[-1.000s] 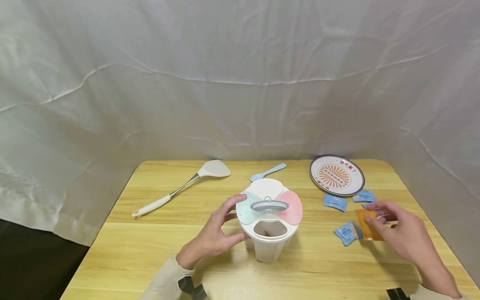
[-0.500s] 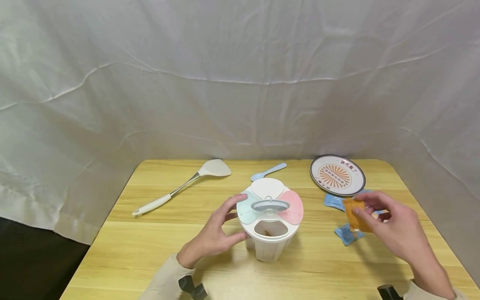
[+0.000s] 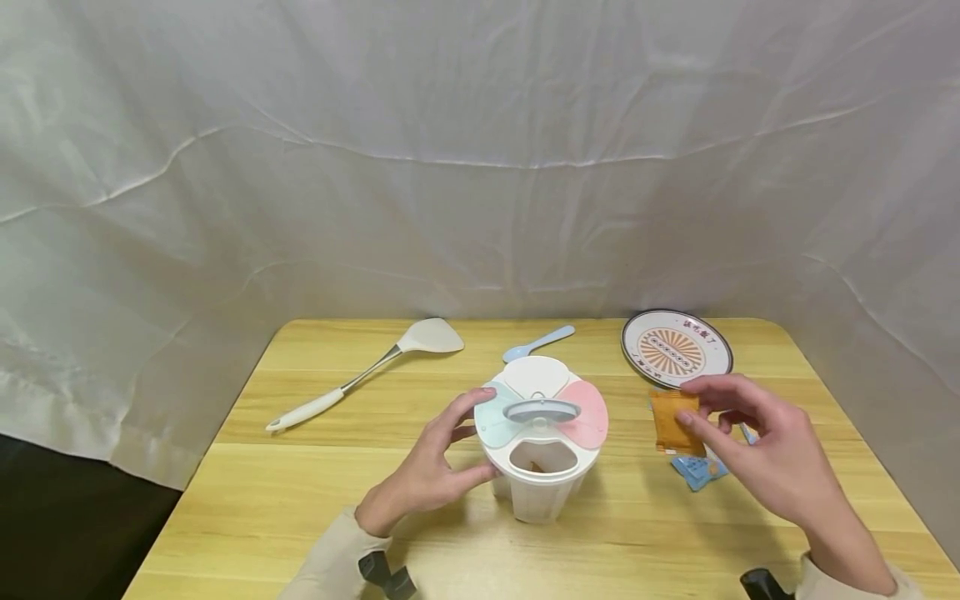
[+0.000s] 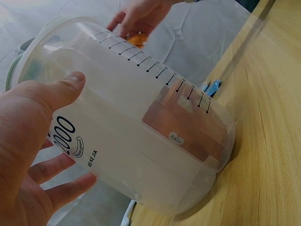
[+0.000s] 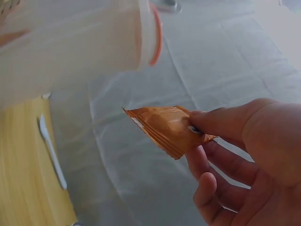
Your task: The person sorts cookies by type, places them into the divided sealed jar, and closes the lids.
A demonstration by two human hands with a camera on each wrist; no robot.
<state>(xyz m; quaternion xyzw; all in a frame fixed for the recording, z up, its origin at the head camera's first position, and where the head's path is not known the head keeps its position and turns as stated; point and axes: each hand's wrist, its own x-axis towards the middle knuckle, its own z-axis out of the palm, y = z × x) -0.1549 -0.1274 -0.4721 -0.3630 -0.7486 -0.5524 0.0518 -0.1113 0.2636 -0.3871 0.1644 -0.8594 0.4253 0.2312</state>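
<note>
My left hand [image 3: 427,467] grips the side of a translucent food storage container [image 3: 542,502], thumb and fingers spread around it just below the lid. White, mint and pink lid sections [image 3: 587,415] top it, and the front flap [image 3: 542,410] is raised over an opening. Through the wall, the left wrist view shows a brownish-orange packet [image 4: 188,129] lying at the bottom. To the right of the container, my right hand [image 3: 765,446] pinches an orange snack packet [image 3: 675,423] between thumb and fingers, above the table. A blue packet [image 3: 696,475] lies under it; others are mostly hidden behind it and the hand.
Behind the container lies a light-blue spoon [image 3: 538,342]. A spatula [image 3: 367,371] with white head and handle rests at the back left. The patterned plate [image 3: 720,350] is at the back right. Pale cloth [image 3: 480,208] hangs around the back and sides of the wooden table [image 3: 300,500].
My right hand has moved left with the orange packet, from above the right-hand blue packets toward the container. The left hand and container have stayed in place.
</note>
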